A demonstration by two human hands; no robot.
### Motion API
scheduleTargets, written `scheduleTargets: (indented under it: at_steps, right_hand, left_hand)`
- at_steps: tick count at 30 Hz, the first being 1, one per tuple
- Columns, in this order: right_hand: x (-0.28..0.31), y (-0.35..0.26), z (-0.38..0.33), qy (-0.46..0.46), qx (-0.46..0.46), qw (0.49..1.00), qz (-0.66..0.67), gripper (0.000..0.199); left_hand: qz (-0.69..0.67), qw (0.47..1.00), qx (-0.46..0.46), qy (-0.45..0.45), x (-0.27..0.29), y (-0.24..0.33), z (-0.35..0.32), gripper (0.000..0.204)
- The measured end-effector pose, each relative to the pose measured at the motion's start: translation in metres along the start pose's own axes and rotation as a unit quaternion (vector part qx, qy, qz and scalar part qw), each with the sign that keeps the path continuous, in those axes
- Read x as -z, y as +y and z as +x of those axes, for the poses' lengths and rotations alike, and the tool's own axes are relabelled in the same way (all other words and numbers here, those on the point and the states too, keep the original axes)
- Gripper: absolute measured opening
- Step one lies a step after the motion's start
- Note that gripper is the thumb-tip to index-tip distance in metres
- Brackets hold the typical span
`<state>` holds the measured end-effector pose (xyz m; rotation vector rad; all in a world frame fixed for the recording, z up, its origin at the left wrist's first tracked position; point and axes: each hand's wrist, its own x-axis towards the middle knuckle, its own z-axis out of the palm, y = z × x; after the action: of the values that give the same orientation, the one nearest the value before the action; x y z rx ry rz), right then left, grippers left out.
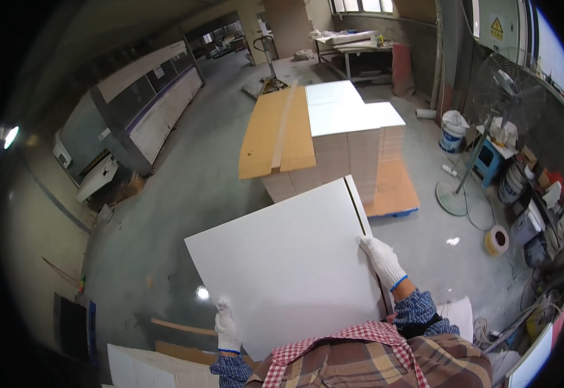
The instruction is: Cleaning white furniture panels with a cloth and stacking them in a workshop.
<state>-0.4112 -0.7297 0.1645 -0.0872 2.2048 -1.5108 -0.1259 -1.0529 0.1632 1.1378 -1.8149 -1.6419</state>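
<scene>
the grey concrete floor [185, 194] is spreading across most of the view, with a long grey machine [133, 110] running along its left side. in the middle distance a tall stack of white panels [353, 139] is sitting on a pallet, and brown cardboard sheets [275, 136] are lying over the stack's left part. nearer, a large white panel [295, 265] is being held flat and slightly tilted in front of the person's chest, well apart from the stack and above the floor. it is lying between the two hands. the right hand [382, 258], in a white knit glove, is gripping the panel's right edge near the far corner, fingers curled over the rim. the left hand [227, 326], also gloved, is pinching the panel's near left corner from below, thumb on top. off to the right a standing fan [502, 97] is rising beside white buckets [453, 129], and a roll of tape [497, 239] is lying on the floor.
</scene>
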Motion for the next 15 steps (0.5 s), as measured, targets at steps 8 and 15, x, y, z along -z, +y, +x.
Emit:
scheduleTargets:
  at_steps: [8,15]
  right_hand:
    - [0.065,0.021,0.101,0.072,0.003,0.992,0.1,0.068]
    - [0.129,0.044,0.162,0.155,0.01,0.955,0.254,0.074]
  left_hand:
    - [0.044,0.998,0.006,-0.033,-0.126,0.052,0.08,0.073]
    - [0.196,0.971,-0.079,-0.109,-0.255,0.125,0.153,0.077]
